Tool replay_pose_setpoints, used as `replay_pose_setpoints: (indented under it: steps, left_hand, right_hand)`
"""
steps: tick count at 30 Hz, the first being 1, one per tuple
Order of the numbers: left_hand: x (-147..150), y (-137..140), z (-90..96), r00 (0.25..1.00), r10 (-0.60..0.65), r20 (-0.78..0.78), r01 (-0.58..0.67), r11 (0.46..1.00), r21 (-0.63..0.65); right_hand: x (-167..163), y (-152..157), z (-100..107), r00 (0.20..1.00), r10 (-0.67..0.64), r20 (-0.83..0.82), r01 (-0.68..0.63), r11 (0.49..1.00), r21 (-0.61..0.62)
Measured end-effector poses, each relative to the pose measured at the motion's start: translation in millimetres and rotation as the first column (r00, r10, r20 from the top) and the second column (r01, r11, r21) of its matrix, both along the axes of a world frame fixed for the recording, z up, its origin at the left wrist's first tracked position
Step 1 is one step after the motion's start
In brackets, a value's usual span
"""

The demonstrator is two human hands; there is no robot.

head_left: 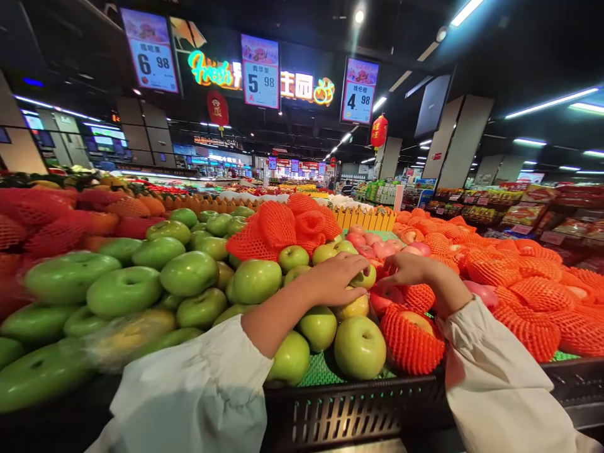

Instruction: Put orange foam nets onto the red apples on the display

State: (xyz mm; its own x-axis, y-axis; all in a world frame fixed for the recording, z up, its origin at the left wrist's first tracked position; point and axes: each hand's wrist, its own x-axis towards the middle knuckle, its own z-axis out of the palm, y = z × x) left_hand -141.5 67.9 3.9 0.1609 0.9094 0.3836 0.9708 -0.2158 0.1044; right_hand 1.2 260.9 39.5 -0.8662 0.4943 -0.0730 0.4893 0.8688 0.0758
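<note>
My left hand point(336, 277) reaches over the green apples, its fingers and thumb around a yellowish-green apple point(366, 277). My right hand point(409, 269) is just to the right, with fingers bent and apart over the red apples. Nothing shows between its fingers, and its fingertips are close to a red apple point(381, 299); whether they touch it I cannot tell. Below the hands sit a large green apple point(360, 348) and an apple in a red foam net point(412, 343). Under my left forearm lie more green apples, partly hidden.
A black slotted crate edge point(349, 409) runs along the front, with green matting point(321, 372) inside. Large green fruits point(123, 292) are piled at left, net-wrapped fruit point(495, 261) at right. Empty-looking red nets point(287, 226) lie behind. Price signs point(260, 72) hang overhead.
</note>
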Motion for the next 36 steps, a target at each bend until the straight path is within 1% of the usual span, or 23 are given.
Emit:
replay_pose_setpoints:
  steps: [3, 5, 7, 9, 11, 13, 14, 16, 18, 19, 21, 23, 25, 28, 29, 30, 31, 32, 33, 34, 35, 36]
  left_hand:
    - [4, 2, -2.4, 0.996, 0.073, -0.054, -0.074, 0.997, -0.005]
    - [7, 2, -4.1, 0.981, 0.137, -0.136, -0.144, 0.989, -0.044]
    - [8, 2, -6.1, 0.965, 0.181, -0.191, -0.195, 0.979, -0.060]
    - [7, 3, -8.0, 0.969, 0.179, -0.171, -0.190, 0.981, -0.048]
    - [4, 4, -9.2, 0.984, 0.148, -0.095, -0.149, 0.989, -0.008]
    - [3, 4, -8.8, 0.989, 0.141, -0.034, -0.140, 0.990, 0.031]
    - [3, 4, -8.1, 0.988, 0.153, -0.021, -0.152, 0.987, 0.040]
    - [3, 4, -5.7, 0.984, 0.178, -0.029, -0.178, 0.984, 0.028]
    - [4, 2, -3.1, 0.980, 0.190, -0.058, -0.190, 0.982, -0.001]
    - [4, 2, -2.0, 0.979, 0.191, -0.072, -0.192, 0.981, -0.012]
    - [5, 1, -0.7, 0.976, 0.201, -0.088, -0.204, 0.979, -0.023]
    - [5, 1, -1.0, 0.974, 0.205, -0.095, -0.209, 0.977, -0.035]
    - [6, 1, -2.6, 0.971, 0.202, -0.130, -0.211, 0.976, -0.057]
    - [8, 2, -5.5, 0.959, 0.201, -0.200, -0.221, 0.972, -0.082]
    - [8, 2, -6.1, 0.958, 0.199, -0.207, -0.220, 0.972, -0.085]
    - [8, 3, -6.2, 0.960, 0.195, -0.203, -0.215, 0.973, -0.084]
    - [8, 3, -5.9, 0.963, 0.190, -0.191, -0.207, 0.976, -0.072]
    - [7, 3, -5.0, 0.966, 0.187, -0.176, -0.198, 0.979, -0.044]
    - [6, 3, -3.8, 0.968, 0.197, -0.158, -0.198, 0.980, 0.009]
    - [5, 2, -2.3, 0.965, 0.225, -0.137, -0.215, 0.973, 0.081]
    - [3, 2, -0.5, 0.955, 0.277, -0.111, -0.257, 0.952, 0.167]
    - [1, 1, 1.2, 0.933, 0.350, -0.079, -0.322, 0.913, 0.252]
  right_hand:
    - [-2, -20, 3, 0.987, -0.067, 0.145, 0.069, 0.998, -0.007]
    - [-4, -33, 3, 0.970, -0.065, 0.236, 0.066, 0.998, 0.004]
    - [-7, -44, 1, 0.963, -0.054, 0.263, 0.047, 0.998, 0.032]
    - [-11, -50, -5, 0.968, -0.043, 0.247, 0.031, 0.998, 0.053]
    - [-17, -49, -12, 0.971, -0.049, 0.234, 0.032, 0.997, 0.074]
    - [-21, -41, -18, 0.972, -0.040, 0.230, 0.025, 0.997, 0.066]
    - [-21, -35, -20, 0.975, -0.026, 0.222, 0.019, 0.999, 0.033]
    - [-19, -21, -22, 0.982, 0.010, 0.187, 0.006, 0.996, -0.084]
    - [-11, -8, -18, 0.994, 0.044, 0.097, -0.025, 0.981, -0.190]
    - [-6, -3, -14, 0.998, 0.054, 0.032, -0.046, 0.976, -0.214]
    - [5, 5, -5, 0.993, 0.050, -0.109, -0.072, 0.974, -0.213]
    - [15, 11, 2, 0.962, 0.024, -0.271, -0.089, 0.969, -0.229]
    - [20, 16, 6, 0.894, -0.015, -0.448, -0.110, 0.962, -0.251]
    - [16, 21, 4, 0.713, -0.097, -0.694, -0.175, 0.934, -0.310]
    - [12, 21, 2, 0.637, -0.140, -0.758, -0.200, 0.920, -0.338]
    - [7, 20, -1, 0.560, -0.189, -0.807, -0.241, 0.894, -0.377]
    - [1, 18, -4, 0.484, -0.254, -0.837, -0.288, 0.857, -0.426]
    - [-6, 15, -7, 0.409, -0.336, -0.848, -0.336, 0.809, -0.482]
    - [-12, 11, -10, 0.347, -0.425, -0.836, -0.389, 0.746, -0.541]
    - [-19, 7, -14, 0.312, -0.510, -0.801, -0.443, 0.668, -0.598]
    - [-24, 4, -19, 0.302, -0.583, -0.754, -0.491, 0.583, -0.647]
    - [-29, 0, -23, 0.311, -0.632, -0.710, -0.527, 0.507, -0.682]
